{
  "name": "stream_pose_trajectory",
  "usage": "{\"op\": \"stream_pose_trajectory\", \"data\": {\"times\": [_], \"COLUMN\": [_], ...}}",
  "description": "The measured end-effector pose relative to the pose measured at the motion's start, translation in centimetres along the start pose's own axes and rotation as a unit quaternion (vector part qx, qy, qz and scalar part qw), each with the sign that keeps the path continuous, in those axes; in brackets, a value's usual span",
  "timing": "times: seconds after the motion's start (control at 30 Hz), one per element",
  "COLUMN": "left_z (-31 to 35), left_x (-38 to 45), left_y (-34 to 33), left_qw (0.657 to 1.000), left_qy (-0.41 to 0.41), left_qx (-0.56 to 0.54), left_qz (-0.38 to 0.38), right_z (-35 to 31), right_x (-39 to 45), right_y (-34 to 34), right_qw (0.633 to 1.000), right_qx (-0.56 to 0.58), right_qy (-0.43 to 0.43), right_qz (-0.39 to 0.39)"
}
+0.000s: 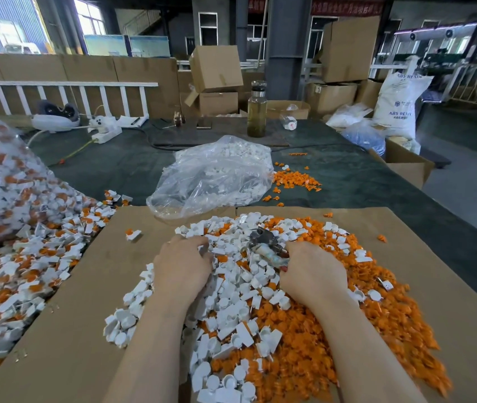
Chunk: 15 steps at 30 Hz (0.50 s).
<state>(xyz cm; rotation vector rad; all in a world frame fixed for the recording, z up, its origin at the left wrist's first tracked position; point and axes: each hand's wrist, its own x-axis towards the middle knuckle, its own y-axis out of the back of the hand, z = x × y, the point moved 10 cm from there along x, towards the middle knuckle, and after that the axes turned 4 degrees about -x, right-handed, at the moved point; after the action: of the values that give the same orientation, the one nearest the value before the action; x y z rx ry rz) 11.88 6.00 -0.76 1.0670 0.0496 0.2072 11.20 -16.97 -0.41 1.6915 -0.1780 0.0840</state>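
Right hand [313, 271] gripped metal tool [265, 246] atop pile of white and orange plastic parts [263, 324], near middle of cardboard sheet [86, 286] on worktop [115, 170]. Left hand [183, 266] curled into parts just left of tool; hold unclear.

Smooth plastic caps [246, 286]; matt cardboard sheet [100, 271]; seemingly metal tool [263, 239].

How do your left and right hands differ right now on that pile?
The left hand curls its fingers down into the white pieces, any hold hidden; the right hand grips the metal tool by its taped handle. The left hand lies over white pieces only; the right hand sits where they meet orange pieces. Both are knuckles-up on one pile on the cardboard.
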Motion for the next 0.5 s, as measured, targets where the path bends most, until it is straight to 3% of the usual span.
{"op": "stream_pose_trajectory", "data": {"times": [0.2,0.5], "left_z": [-0.4,0.0], "left_x": [-0.2,-0.3], "left_y": [0.6,1.3], "left_qw": [0.998,0.996], "left_qy": [0.009,0.006], "left_qx": [-0.061,-0.054], "left_qz": [0.022,0.068], "right_z": [0.1,0.2], "right_x": [-0.1,-0.1], "right_y": [-0.1,0.1], "right_qw": [1.000,0.999], "right_qx": [-0.025,-0.041], "right_qy": [-0.015,-0.022], "right_qz": [-0.006,-0.015]}}
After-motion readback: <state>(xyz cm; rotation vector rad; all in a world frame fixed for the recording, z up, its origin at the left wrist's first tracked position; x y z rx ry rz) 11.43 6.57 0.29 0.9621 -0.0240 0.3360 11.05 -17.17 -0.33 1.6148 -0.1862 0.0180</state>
